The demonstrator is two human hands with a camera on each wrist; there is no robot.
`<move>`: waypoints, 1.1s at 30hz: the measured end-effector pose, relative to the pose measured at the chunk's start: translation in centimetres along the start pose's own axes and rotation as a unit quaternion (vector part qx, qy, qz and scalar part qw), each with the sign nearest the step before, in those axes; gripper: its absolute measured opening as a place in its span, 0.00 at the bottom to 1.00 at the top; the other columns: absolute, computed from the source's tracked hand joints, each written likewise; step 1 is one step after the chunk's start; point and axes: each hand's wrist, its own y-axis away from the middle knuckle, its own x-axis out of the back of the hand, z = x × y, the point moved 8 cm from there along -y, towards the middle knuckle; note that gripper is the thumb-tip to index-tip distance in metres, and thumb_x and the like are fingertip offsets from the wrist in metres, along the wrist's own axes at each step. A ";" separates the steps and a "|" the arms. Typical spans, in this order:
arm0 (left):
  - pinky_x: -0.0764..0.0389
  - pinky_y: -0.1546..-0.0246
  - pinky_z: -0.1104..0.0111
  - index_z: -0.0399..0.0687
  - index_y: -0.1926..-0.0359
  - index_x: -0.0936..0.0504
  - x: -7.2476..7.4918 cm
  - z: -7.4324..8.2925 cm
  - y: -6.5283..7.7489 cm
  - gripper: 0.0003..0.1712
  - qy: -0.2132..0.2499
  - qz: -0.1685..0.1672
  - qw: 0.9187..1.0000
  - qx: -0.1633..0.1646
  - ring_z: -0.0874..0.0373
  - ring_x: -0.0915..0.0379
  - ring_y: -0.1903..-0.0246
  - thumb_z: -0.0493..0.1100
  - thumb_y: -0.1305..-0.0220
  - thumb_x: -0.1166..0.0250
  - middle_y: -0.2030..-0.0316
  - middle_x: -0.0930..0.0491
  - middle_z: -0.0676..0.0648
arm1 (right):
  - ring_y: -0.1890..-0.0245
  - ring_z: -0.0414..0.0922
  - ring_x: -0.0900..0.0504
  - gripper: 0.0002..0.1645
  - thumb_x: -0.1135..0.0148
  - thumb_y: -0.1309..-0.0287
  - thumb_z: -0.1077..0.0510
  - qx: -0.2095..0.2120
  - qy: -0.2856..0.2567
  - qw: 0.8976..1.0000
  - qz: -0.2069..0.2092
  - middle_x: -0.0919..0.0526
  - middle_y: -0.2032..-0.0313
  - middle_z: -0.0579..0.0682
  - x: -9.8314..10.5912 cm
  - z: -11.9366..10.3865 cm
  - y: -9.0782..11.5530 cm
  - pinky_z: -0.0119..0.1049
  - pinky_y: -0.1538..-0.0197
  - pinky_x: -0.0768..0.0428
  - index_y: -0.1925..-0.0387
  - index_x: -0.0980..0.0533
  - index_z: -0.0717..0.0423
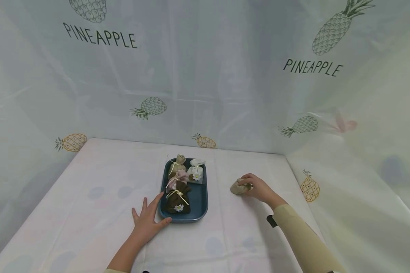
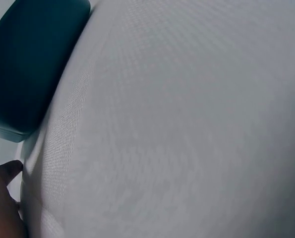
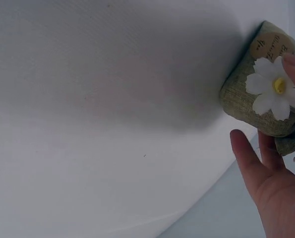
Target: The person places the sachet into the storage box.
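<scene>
My right hand (image 1: 258, 188) pinches a grey-beige cloth pouch (image 1: 238, 187) to the right of the blue tray (image 1: 200, 204). In the right wrist view the pouch (image 3: 240, 96) shows a white flower with a yellow centre and a round brown label. Spread fingers of my left hand (image 1: 148, 222) touch the tray's left and near rim. Inside the tray stand a dark brown pouch (image 1: 182, 199) with a ribbon and flower, a pink pouch (image 1: 180, 176), a beige pouch (image 1: 174, 168) and a white pouch (image 1: 198, 172). The left wrist view shows mostly cloth and the tray's side (image 2: 33, 64).
A white cloth with pale spots (image 1: 106, 212) covers the table. Behind it and to the right hangs a pineapple-print curtain (image 1: 208, 76). The near right part of the tray shows bare blue floor.
</scene>
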 end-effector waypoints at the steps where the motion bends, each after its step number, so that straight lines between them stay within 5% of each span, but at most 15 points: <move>1: 0.74 0.44 0.26 0.60 0.26 0.45 0.1 0.1 0.0 0.53 0.001 0.000 1.000 0.000 0.24 0.63 0.31 0.68 0.48 0.32 0.31 0.38 0.36 | 0.43 0.60 0.28 0.22 0.30 0.53 0.74 0.005 0.002 1.000 0.002 0.26 0.45 0.59 0.0 -0.1 0.0 0.53 0.48 0.24 0.54 0.18 0.58; 20: 0.75 0.44 0.27 0.59 0.26 0.47 0.2 0.1 -0.1 0.54 -0.004 -0.019 1.000 0.007 0.25 0.65 0.31 0.68 0.47 0.33 0.30 0.40 0.36 | 0.49 0.49 0.25 0.32 0.22 0.57 0.63 -0.046 -0.045 0.997 -0.041 0.21 0.48 0.49 -2.5 -0.6 1.0 0.49 0.46 0.27 0.46 0.21 0.49; 27: 0.75 0.44 0.26 0.58 0.26 0.46 0.2 0.1 -0.1 0.53 -0.001 -0.013 1.000 0.002 0.25 0.64 0.31 0.67 0.47 0.33 0.30 0.39 0.36 | 0.55 0.45 0.25 0.28 0.22 0.55 0.57 -0.032 -0.081 0.994 -0.071 0.20 0.51 0.45 -3.3 -2.4 1.3 0.44 0.51 0.26 0.48 0.20 0.47; 33: 0.75 0.44 0.26 0.59 0.26 0.46 0.2 0.1 0.0 0.53 -0.001 -0.012 1.000 0.002 0.25 0.64 0.31 0.68 0.47 0.33 0.31 0.39 0.36 | 0.55 0.47 0.25 0.24 0.26 0.51 0.61 0.025 -0.139 0.986 -0.084 0.21 0.51 0.47 -2.8 -5.9 1.1 0.43 0.53 0.25 0.50 0.21 0.49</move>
